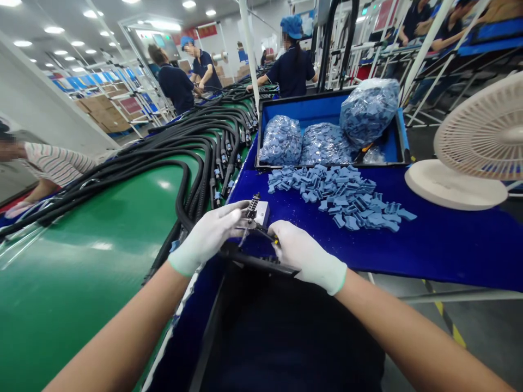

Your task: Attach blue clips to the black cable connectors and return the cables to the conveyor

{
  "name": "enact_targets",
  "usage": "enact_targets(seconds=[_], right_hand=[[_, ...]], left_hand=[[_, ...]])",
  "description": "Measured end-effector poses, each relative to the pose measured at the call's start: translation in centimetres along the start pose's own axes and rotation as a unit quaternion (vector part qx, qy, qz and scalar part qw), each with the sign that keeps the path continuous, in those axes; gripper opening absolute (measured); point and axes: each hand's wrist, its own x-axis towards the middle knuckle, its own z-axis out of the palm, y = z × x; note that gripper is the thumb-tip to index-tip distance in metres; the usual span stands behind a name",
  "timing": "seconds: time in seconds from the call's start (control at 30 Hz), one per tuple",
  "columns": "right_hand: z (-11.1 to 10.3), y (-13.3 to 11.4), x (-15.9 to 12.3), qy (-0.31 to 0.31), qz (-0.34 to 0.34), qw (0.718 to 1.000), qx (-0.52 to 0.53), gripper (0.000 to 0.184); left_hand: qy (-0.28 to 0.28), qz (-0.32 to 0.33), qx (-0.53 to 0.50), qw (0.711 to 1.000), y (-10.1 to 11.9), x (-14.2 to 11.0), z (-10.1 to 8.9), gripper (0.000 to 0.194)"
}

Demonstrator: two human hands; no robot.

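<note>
My left hand point(212, 234), in a white glove, reaches in from the left with its fingers curled together at a small metal fixture with a spring-like coil point(254, 206). What its fingertips grip is hidden. Beside the coil stands a white block point(262, 213). My right hand point(308, 253), gloved too, is closed around a thin black tool with a yellow mark point(267, 234); its far end points at the fixture. Beneath both hands runs a dark bar point(257, 261) at the table's near edge. A pile of blue plastic clips point(339, 193) lies beyond my right hand.
Behind the clips a blue bin point(327, 103) holds bagged clips point(281, 140). A white fan point(455, 182) stands at the right. Black corrugated hoses point(163, 141) cover part of the green belt point(102, 261) at the left. Several people work farther back; a striped sleeve point(59, 160) shows at far left.
</note>
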Motion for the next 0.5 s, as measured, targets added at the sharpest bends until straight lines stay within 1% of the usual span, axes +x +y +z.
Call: enact_targets(seconds=[0.03,0.07,0.1,0.13,0.17,0.23,0.3,0.33,0.43,0.5], right_hand=[[-0.1,-0.1,0.1,0.006,0.018,1.000,0.005,0.017],[-0.2,-0.2,0.2,0.011,0.025,1.000,0.013,0.025],[-0.5,-0.3,0.3,0.014,0.025,0.999,0.022,0.033],[-0.7,-0.3,0.3,0.011,0.021,0.999,0.029,0.040],[-0.9,-0.3,0.4,0.000,0.014,0.999,0.033,0.041],[-1.1,0.1,0.5,-0.033,0.011,0.999,0.022,0.030],[-0.7,0.7,1.0,-0.054,0.028,0.998,-0.009,0.018],[-0.3,1.0,1.3,-0.054,0.039,0.997,-0.027,0.015],[0.9,1.8,2.4,-0.041,0.064,0.994,-0.074,0.010],[1.2,2.0,2.8,-0.037,0.070,0.993,-0.090,0.012]], left_hand=[[-0.049,-0.002,-0.048,0.998,-0.1,0.9,-0.2,0.049],[-0.090,0.002,-0.079,0.993,-0.2,1.6,-0.4,0.050],[-0.113,0.009,-0.089,0.990,-0.2,2.2,-0.6,0.050],[-0.117,0.015,-0.078,0.990,-0.1,2.5,-0.6,0.050],[-0.103,0.020,-0.050,0.993,0.1,2.7,-0.6,0.051],[-0.046,0.030,0.048,0.997,0.6,2.3,-0.5,0.053],[0.011,0.041,0.150,0.988,1.3,1.8,-0.2,0.051],[0.030,0.045,0.181,0.982,1.5,1.6,0.0,0.049],[0.068,0.052,0.213,0.973,2.0,1.5,0.6,0.047],[0.075,0.056,0.221,0.971,2.1,1.9,0.9,0.047]])
